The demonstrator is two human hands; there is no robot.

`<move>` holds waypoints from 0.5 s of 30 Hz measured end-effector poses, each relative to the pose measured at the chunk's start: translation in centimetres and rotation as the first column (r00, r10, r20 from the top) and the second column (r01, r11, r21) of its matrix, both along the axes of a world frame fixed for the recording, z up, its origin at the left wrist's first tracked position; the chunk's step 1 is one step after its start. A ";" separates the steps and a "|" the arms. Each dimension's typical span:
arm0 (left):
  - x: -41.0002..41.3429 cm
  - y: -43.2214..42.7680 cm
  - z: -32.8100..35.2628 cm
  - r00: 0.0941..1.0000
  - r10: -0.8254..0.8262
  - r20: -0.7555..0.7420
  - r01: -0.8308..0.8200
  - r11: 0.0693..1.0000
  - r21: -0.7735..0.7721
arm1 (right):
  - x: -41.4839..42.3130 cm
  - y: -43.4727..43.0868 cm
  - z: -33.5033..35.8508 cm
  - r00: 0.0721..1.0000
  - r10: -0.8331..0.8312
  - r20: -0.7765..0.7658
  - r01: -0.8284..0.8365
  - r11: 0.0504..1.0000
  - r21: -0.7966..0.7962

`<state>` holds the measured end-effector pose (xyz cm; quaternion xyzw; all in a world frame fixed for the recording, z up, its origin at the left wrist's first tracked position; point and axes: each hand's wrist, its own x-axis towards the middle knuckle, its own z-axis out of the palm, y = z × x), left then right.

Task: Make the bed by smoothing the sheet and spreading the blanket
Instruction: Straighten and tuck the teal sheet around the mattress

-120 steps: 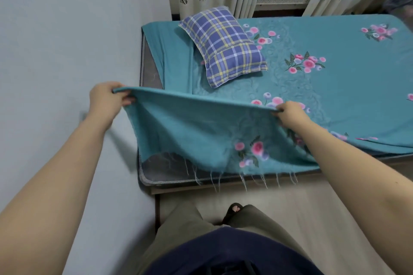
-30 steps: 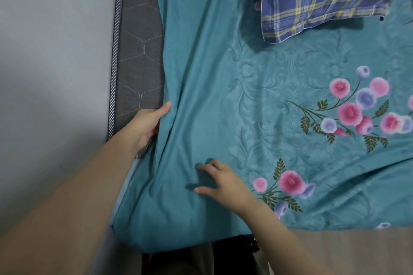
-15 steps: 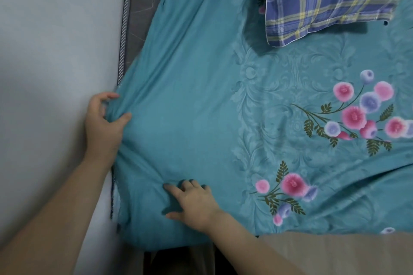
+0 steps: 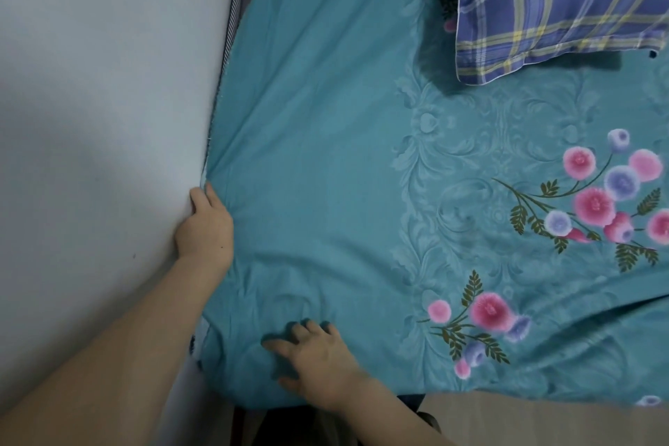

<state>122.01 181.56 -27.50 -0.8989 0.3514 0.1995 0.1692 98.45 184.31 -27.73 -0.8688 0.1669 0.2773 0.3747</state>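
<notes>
Fingers of the right hand lie spread flat on the teal sheet near the bed's foot corner, while the left hand curls at its wall-side edge, fingertips hidden and its hold unclear, so anchoring right and drawing left evenly should flatten the creases.

My left hand, on a bare left forearm reaching in from the lower left, sits at the left edge of the bed with its back up. Its fingers are tucked down out of sight, so their grasp cannot be told. My right hand lies palm down near the bed's near left corner, fingers spread and nearly straight, on a bare right forearm.
</notes>
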 end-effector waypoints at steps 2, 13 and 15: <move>-0.2 -0.1 -0.4 1.000 0.016 0.007 -0.016 0.999 0.039 | -0.8 -0.3 -0.1 0.997 -0.078 0.018 0.077 0.996 0.040; -7.3 7.6 -1.4 0.964 -0.066 -0.258 0.055 0.997 -0.050 | -13.7 -9.6 -0.5 0.942 -0.332 0.050 0.327 0.873 -0.363; -7.5 10.6 -1.9 0.969 -0.065 -0.240 0.075 0.997 0.029 | -17.1 -11.8 -0.2 0.953 -0.299 -0.042 0.263 0.892 -0.369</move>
